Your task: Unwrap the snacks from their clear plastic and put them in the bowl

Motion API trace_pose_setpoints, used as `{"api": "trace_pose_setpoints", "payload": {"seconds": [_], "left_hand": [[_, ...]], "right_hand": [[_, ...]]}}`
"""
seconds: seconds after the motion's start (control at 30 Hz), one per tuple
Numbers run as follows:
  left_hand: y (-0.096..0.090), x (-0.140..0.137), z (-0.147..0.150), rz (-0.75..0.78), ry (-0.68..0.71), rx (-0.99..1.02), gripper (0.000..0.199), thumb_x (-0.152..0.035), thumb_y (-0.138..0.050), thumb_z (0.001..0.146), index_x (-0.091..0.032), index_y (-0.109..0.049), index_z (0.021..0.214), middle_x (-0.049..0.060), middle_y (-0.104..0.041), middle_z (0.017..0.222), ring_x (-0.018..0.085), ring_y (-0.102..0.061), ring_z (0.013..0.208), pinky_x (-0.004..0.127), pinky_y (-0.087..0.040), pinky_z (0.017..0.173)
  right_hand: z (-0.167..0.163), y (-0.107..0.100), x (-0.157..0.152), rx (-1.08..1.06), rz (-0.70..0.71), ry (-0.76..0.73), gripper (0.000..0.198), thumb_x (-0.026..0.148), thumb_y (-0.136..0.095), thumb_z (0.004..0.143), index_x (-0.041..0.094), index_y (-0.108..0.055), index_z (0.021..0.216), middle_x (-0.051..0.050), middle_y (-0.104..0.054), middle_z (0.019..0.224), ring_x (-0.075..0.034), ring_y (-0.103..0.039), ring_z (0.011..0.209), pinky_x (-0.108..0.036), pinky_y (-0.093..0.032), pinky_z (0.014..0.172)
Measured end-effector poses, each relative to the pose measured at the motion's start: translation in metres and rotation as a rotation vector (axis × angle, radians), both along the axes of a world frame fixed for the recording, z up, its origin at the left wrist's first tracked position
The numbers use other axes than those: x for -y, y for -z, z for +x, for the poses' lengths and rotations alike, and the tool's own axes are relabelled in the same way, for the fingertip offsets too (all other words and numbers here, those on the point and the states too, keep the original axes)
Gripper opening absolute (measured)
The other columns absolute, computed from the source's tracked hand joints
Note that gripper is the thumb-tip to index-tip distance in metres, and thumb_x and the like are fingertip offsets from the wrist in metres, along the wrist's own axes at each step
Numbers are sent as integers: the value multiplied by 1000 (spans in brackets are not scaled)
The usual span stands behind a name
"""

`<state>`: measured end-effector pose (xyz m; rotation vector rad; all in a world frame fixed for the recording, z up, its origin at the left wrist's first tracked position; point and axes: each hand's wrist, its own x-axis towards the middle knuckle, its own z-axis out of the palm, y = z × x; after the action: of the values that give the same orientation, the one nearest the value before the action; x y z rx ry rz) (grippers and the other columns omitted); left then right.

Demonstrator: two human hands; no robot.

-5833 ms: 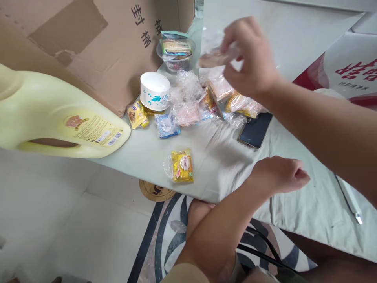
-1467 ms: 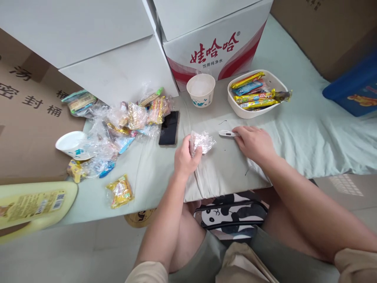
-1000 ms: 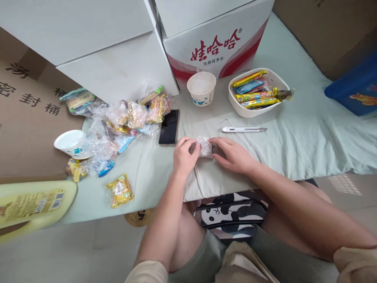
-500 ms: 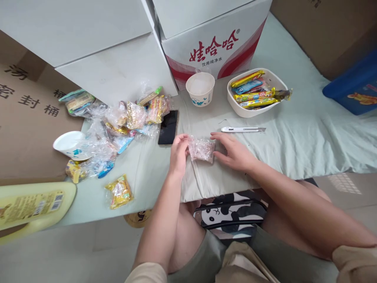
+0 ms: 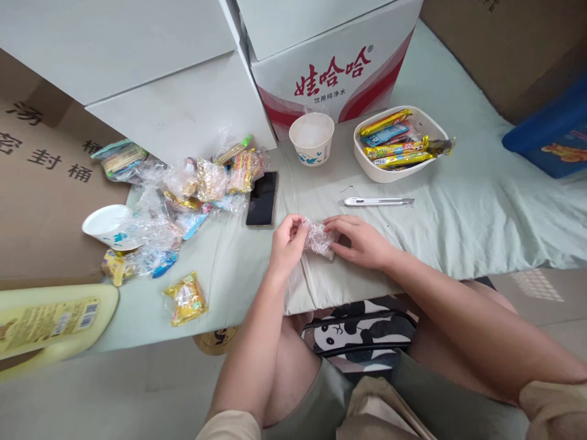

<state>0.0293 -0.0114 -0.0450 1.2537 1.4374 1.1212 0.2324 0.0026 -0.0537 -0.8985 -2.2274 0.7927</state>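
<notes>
A small packet wrapped in clear plastic film lies at the front of the cloth-covered surface, pinkish inside. My left hand pinches its left end between thumb and fingers. Around the right end, the thumb and fingers of my right hand are closed on the wrap. Just beyond my right hand lies a white utility knife, its blade end pointing right. A dark phone rests beyond my left hand.
A paper cup and a white tub of yellow snack sticks stand behind. Plastic-wrapped bundles crowd the left around a tipped paper cup. One yellow packet lies near the front edge. White cartons back the surface.
My left hand has moved right and now pinches the packet's left end. The fingers of my right hand have closed in on the other end. The film looks more bunched.
</notes>
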Motion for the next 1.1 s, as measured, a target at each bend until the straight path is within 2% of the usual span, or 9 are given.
{"api": "trace_pose_setpoints", "payload": {"seconds": [0.2, 0.43, 0.63, 0.83, 0.97, 1.1], "left_hand": [[0, 0, 0, -5, 26, 4, 20, -38, -68, 82, -20, -61, 86, 1, -64, 79, 13, -59, 71, 24, -48, 63], [-1, 2, 2, -18, 44, -27, 15, -34, -65, 84, -21, -62, 88, 1, -66, 79, 14, -61, 69, 24, -48, 61], [-3, 5, 5, -8, 73, -52, 13, -33, -63, 85, -21, -61, 87, 0, -63, 76, 13, -59, 66, 23, -44, 58], [0, 6, 3, 8, 122, -51, 21, -42, -60, 89, -21, -61, 90, 1, -64, 79, 13, -58, 68, 25, -46, 61], [2, 6, 3, 22, 118, -120, 17, -37, -63, 87, -20, -61, 90, 1, -66, 82, 14, -61, 73, 26, -48, 69], [1, 4, 3, 20, 92, -117, 14, -34, -61, 87, -20, -60, 89, 1, -65, 81, 14, -61, 72, 26, -48, 69]], "right_hand": [[-1, -3, 2, 24, -5, 35, 26, 17, -58, 84, 21, -63, 109, -12, -71, 110, -28, -66, 101, -46, -53, 90], [-3, -5, 4, 57, -29, 70, 41, 19, -58, 85, 21, -59, 126, -11, -69, 102, -28, -64, 96, -44, -52, 86], [-5, -2, 4, 60, 1, 67, 36, 19, -56, 85, 19, -62, 121, -10, -67, 95, -26, -62, 89, -41, -50, 80], [-5, 0, 4, 113, -17, 95, 41, 33, -58, 88, 16, -60, 125, -11, -69, 92, -29, -63, 90, -43, -47, 83], [-5, 2, 2, 158, -71, 131, 31, 39, -57, 93, 18, -67, 113, -10, -70, 87, -28, -64, 86, -41, -46, 81], [-5, 3, 2, 81, 24, 136, 21, 33, -55, 96, 19, -69, 101, -8, -68, 81, -23, -62, 81, -36, -45, 77]]}}
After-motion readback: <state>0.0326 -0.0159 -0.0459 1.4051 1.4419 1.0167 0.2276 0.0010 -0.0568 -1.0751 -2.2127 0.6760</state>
